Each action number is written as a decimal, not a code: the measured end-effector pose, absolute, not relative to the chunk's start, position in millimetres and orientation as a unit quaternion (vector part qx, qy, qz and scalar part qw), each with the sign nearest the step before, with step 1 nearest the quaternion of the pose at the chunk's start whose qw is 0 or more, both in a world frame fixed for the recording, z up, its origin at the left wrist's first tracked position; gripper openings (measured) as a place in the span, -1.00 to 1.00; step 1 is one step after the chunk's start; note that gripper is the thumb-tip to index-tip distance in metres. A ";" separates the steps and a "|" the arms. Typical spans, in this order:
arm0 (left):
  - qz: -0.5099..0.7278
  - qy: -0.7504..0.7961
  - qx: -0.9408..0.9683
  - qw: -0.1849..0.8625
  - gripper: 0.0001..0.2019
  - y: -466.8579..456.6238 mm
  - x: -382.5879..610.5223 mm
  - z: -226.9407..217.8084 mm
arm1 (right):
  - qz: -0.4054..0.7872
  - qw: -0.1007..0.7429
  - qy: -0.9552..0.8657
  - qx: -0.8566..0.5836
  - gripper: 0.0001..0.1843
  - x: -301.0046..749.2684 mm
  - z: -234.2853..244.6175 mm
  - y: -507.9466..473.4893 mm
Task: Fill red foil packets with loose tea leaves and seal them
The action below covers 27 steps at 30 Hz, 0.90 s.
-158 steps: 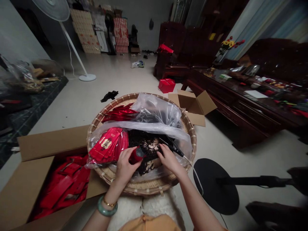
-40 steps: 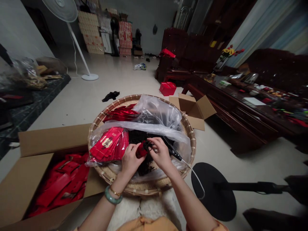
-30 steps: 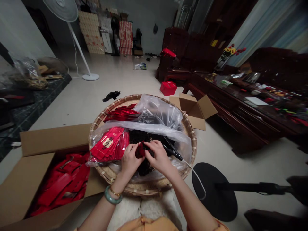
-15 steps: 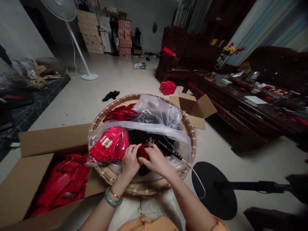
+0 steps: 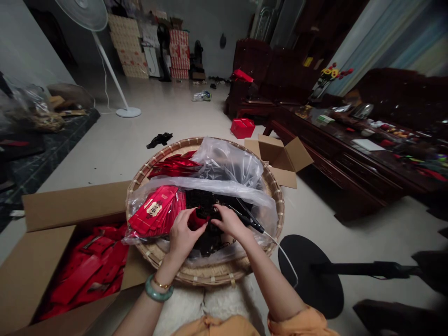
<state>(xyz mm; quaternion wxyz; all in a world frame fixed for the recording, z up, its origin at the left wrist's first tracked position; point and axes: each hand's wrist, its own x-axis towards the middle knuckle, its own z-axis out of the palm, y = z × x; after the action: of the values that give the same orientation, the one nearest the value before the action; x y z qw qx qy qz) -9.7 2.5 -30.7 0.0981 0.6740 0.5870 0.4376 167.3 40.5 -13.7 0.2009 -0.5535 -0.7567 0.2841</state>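
Observation:
My left hand point(image 5: 182, 235) is closed round a small red pouch point(image 5: 194, 220), held open end up over the dark loose leaves point(image 5: 206, 210). My right hand point(image 5: 229, 220) reaches into those leaves just right of the pouch, fingers pinched on a clump. The leaves lie in a clear plastic bag point(image 5: 227, 163) spread inside a round woven basket point(image 5: 224, 275). A stack of flat red pouches point(image 5: 156, 212) lies under the plastic at the left. More red pouches point(image 5: 175, 164) lie at the basket's far side. A black tool with a white cable point(image 5: 250, 221) rests by my right hand.
An open cardboard box point(image 5: 73, 205) with red packets point(image 5: 84, 270) stands at the left. A smaller open carton point(image 5: 280, 156) sits beyond the basket. A black round stand base point(image 5: 308, 275) is at the right, a long dark wooden table point(image 5: 350, 154) further right, a white floor fan point(image 5: 108, 65) at the back.
My right hand has moved from the pouch's mouth back to the leaves and pinched some. My left hand has tilted the pouch a little and kept hold of it.

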 end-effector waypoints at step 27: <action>0.432 0.601 0.661 0.122 -0.53 3.1 -6.2 -31.0 | 0.707 0.468 -0.306 -0.432 -0.66 175.3 -29.3 36.6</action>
<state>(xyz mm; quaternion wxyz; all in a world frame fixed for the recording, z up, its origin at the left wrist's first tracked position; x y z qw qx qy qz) -6.2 3.1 -31.0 0.1224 0.6613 0.6011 0.4317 175.3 36.6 -29.3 0.4683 -0.4321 -0.3059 0.7074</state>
